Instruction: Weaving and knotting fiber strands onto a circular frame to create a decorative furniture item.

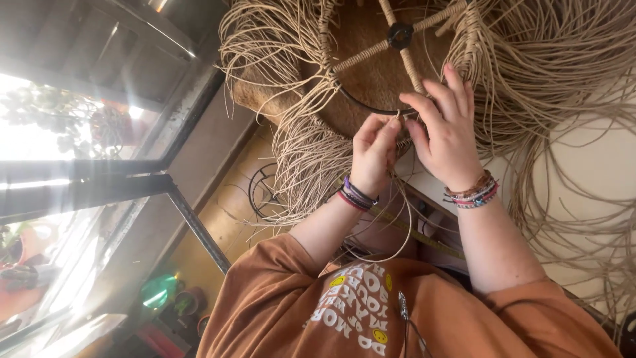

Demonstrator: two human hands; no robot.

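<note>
Mid-weave: your left hand (373, 154) pinches a cord (396, 219) at the black ring (361, 105) just past its fingertips, your right hand (445, 126) rests half-open, fingers spread on the ring beside it, so next likely needs a snug pull.

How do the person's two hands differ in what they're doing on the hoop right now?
The left hand is curled, pinching a single cord strand; the right hand is spread, fingers resting on the black hoop. The left wrist wears dark bands, the right one beaded, brownish ones. Both work at the hoop's rim.
</note>
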